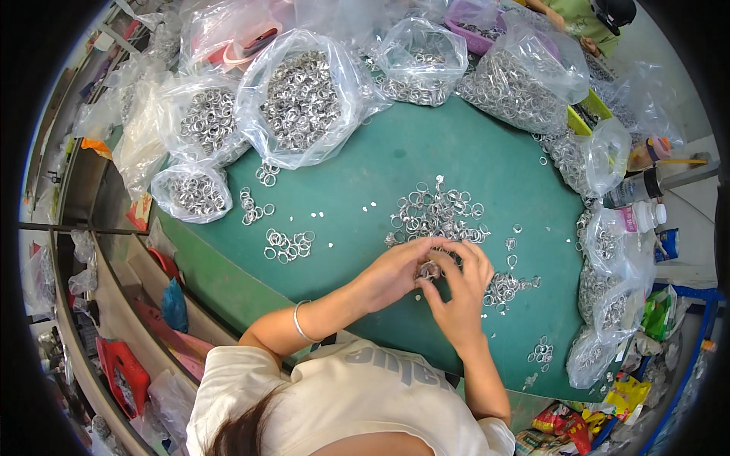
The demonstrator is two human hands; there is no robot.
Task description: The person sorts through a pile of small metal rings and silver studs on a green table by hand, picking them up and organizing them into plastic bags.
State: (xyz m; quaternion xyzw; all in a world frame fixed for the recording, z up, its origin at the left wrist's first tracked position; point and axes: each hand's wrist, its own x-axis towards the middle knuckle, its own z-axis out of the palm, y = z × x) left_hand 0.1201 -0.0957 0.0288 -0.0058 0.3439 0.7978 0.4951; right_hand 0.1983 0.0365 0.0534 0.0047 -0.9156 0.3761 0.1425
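My left hand and my right hand meet over the green table, fingers curled around a few silver rings. How many rings they hold is hidden by the fingers. Just beyond my hands lies a loose heap of silver rings. To the right of my right hand is a smaller ring pile, with a few single rings above it. On the left side of the table lies another small group of rings. A bangle circles my left wrist.
Clear plastic bags of rings line the far edge, and more bags stand along the right edge. A purple basket and a yellow-green tray sit far right. Another person is at the far right. Tiny white bits dot the green tabletop.
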